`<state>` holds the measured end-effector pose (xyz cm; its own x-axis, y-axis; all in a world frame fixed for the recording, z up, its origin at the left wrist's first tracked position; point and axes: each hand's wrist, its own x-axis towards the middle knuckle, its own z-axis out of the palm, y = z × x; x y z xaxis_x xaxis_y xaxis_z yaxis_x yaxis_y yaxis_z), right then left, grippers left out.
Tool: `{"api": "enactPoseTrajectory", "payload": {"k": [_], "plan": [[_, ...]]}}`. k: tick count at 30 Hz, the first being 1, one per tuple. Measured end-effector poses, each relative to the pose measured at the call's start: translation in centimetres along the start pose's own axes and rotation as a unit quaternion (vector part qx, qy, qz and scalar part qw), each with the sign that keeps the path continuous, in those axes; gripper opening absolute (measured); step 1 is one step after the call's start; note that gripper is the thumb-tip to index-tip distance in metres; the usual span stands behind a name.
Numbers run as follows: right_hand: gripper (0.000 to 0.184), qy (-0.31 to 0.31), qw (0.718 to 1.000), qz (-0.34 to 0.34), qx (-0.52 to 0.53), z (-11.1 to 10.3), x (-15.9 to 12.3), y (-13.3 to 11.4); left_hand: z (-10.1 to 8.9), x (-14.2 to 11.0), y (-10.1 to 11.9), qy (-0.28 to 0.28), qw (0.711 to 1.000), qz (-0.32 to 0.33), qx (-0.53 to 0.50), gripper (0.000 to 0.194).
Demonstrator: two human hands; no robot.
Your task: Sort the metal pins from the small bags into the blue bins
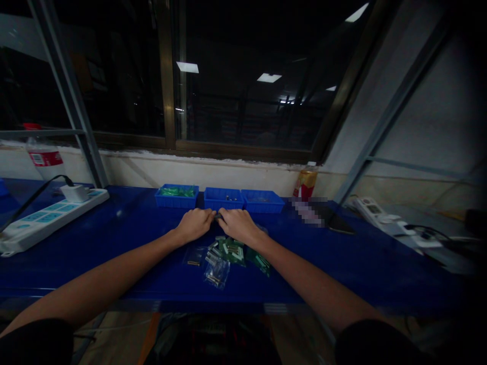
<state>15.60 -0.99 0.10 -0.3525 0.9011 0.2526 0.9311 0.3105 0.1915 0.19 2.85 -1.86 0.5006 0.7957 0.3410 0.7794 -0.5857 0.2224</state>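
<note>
My left hand (195, 224) and my right hand (239, 225) meet above the blue table, fingertips pinched together. Between them shows a small dark piece (218, 216), too small and dim to name. Below my right hand lie small clear bags with metal pins or rods, among them a clear bag (215, 278) in front. Green-tinted bags (233, 252) lie against it, some partly hidden behind my right forearm. To the left, a flat clear bag (193, 260) has brass-coloured pieces in it.
Behind my hands stand a blue bin (177, 203) with green bags, a blue bin (224, 202) with small metal parts and another blue bin (263, 207). White power strips (57, 215) lie left and right. A drink bottle (305, 183) and a dark phone-like slab (337, 223) are right.
</note>
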Motion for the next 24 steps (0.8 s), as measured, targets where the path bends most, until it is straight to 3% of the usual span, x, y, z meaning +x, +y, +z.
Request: {"api": "enactPoseTrajectory", "payload": {"k": [4, 8, 10, 15, 20, 24], "plan": [[0.029, 0.004, 1.000, -0.010, 0.014, -0.1, -0.1, 0.0, 0.2, 0.3, -0.5, -0.006, 0.999, 0.004, -0.044, 0.046], [0.035, 0.002, 1.000, 0.011, 0.021, 0.3, 0.0, -0.1, -0.1, 0.2, -0.2, 0.015, 0.998, 0.012, -0.065, 0.035], [0.037, 0.001, 0.999, 0.023, 0.026, 0.4, 0.0, -0.1, -0.4, 0.0, 0.0, 0.030, 0.997, 0.035, -0.068, 0.026], [0.040, -0.001, 0.999, 0.029, 0.040, 0.6, 0.1, 0.0, -0.9, -0.3, 0.3, 0.044, 0.994, 0.090, -0.040, 0.028], [0.031, 0.020, 0.996, 0.046, 0.075, 0.7, 0.3, 0.4, -0.4, 0.2, -0.6, 0.042, 0.995, 0.042, -0.077, 0.020], [0.026, 0.026, 0.995, 0.041, 0.086, 0.7, 0.3, 0.8, 0.1, 0.6, -1.3, 0.043, 0.994, 0.025, -0.102, 0.030]]}}
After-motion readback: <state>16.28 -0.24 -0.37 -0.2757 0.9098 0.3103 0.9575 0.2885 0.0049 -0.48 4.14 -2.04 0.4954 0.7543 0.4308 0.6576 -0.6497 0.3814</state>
